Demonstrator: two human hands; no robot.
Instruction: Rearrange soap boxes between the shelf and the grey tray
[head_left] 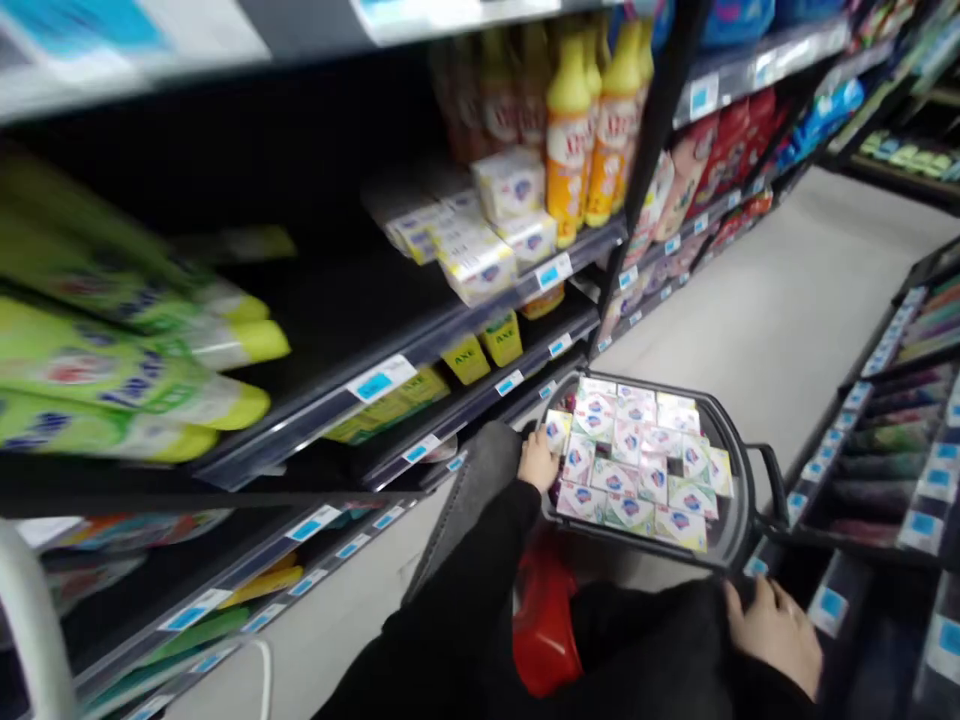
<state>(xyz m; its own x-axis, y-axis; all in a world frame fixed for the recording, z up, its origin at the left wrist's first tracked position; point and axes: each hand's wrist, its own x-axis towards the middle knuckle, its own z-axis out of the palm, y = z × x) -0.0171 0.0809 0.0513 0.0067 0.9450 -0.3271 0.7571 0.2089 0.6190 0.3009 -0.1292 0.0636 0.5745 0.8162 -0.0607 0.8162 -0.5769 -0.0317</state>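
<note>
Supermarket aisle, pale floor running away to the upper right between dark shelving on both sides, and the picture is smeared with motion. Closest to us, the right hand sits low at the bottom right, fingers curled loosely downward just beside the near edge of the shelf of blue price tags; whether it grips anything I cannot tell. Black sleeves fill the bottom centre, with something red tucked between them, too blurred to name. Just beyond, the left hand is at the left rim of a dark shopping basket, fingers bent over the edge and touching the nearest of the small soap boxes packed flat inside, white, pink and pale green, with a blue mark on each. Whether it pinches one box or only rests on it, the blur hides. The basket hangs in mid-aisle, its handle folded down on the right side. Off to the left, green bottles lie on their sides on a near shelf. Further along, yellow packs stand on a lower shelf, more soap boxes are stacked above them, and orange-yellow bottles stand upright behind. Farthest off, red bags line the shelves.
</note>
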